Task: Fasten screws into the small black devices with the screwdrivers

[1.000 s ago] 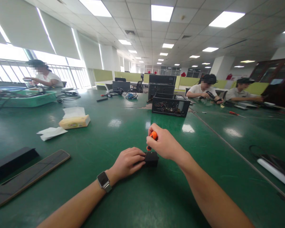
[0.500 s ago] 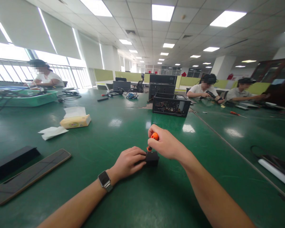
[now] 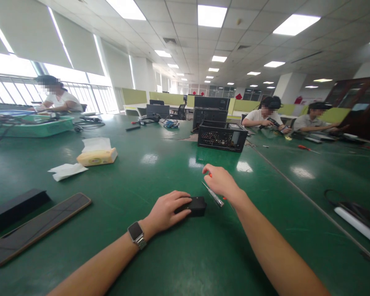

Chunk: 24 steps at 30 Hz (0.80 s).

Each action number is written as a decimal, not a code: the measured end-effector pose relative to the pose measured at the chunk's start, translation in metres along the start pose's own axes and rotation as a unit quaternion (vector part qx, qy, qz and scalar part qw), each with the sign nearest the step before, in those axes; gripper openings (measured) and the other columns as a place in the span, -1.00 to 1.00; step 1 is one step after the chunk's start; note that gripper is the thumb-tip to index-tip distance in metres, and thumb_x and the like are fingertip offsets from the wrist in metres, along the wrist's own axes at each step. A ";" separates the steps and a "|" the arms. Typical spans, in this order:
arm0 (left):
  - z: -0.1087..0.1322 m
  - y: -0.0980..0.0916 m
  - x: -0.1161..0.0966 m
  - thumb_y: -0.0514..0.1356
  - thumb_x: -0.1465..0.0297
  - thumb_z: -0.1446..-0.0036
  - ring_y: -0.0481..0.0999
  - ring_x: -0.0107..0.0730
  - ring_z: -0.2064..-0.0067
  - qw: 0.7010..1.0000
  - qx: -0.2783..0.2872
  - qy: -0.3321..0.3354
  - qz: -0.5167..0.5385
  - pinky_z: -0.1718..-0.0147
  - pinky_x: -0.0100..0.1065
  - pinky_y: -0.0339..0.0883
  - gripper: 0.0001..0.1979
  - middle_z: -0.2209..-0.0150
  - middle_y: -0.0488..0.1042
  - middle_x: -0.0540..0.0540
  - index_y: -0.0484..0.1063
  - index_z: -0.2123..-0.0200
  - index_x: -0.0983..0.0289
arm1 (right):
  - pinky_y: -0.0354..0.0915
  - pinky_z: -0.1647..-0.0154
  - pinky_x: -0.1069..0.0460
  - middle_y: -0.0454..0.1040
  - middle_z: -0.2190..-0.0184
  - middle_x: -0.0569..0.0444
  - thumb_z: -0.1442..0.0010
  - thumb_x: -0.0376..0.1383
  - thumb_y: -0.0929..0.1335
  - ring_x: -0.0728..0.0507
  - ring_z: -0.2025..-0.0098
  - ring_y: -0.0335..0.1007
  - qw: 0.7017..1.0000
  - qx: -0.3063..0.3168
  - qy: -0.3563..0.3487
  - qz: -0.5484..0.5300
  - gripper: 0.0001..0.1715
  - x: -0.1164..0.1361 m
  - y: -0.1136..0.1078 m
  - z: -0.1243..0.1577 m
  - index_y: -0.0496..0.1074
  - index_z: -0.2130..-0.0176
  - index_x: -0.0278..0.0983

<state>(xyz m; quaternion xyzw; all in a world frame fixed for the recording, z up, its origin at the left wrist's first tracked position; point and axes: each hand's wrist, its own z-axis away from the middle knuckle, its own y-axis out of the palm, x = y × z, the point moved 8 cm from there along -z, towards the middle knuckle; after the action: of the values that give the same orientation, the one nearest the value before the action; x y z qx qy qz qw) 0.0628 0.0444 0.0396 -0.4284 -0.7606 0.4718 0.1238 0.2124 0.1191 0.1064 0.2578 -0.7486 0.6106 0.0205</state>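
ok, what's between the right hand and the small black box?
Head view: a slim silvery tool shows between the right hand and the small black box; can't tell whether it's held or resting on the table.

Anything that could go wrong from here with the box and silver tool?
The silver tool is close beside the right hand; a brush might roll it. Only the left hand is on the box, so it could shift if pushed. Fingers lie over it, so a slipping tip might nick them.
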 end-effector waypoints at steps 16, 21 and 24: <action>0.001 -0.012 0.007 0.18 0.35 -0.16 0.46 -0.31 0.12 0.994 -0.033 -0.047 0.089 0.09 -0.28 0.40 -0.74 0.13 0.47 0.14 0.43 0.07 0.24 | 0.30 0.19 -0.09 0.47 0.08 -0.14 -0.12 -0.05 0.33 -0.29 0.10 0.46 0.987 0.069 0.081 0.120 -0.47 -0.040 0.084 -0.007 0.31 -0.02 -0.25; 0.002 -0.009 0.009 0.17 0.34 -0.16 0.45 -0.31 0.12 0.994 -0.023 -0.054 0.089 0.10 -0.28 0.39 -0.74 0.13 0.46 0.13 0.43 0.07 0.22 | 0.30 0.23 -0.07 0.52 0.14 -0.19 -0.14 -0.27 0.27 -0.30 0.13 0.48 0.978 0.115 0.133 0.114 -0.70 -0.063 0.084 -0.007 0.45 0.14 -0.29; 0.003 -0.008 0.011 0.18 0.34 -0.15 0.45 -0.31 0.12 0.994 -0.020 -0.061 0.091 0.10 -0.29 0.38 -0.74 0.13 0.45 0.12 0.43 0.07 0.21 | 0.28 0.27 -0.05 0.54 0.19 -0.18 -0.10 -0.29 0.28 -0.30 0.16 0.49 0.977 0.130 0.135 0.100 -0.75 -0.069 0.084 -0.006 0.50 0.26 -0.29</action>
<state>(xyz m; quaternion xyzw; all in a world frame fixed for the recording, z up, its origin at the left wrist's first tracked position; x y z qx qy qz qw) 0.0504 0.0493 0.0417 -0.4686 -0.7340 0.4910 0.0246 0.2361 0.1602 0.0078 0.0970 -0.6752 0.7307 0.0269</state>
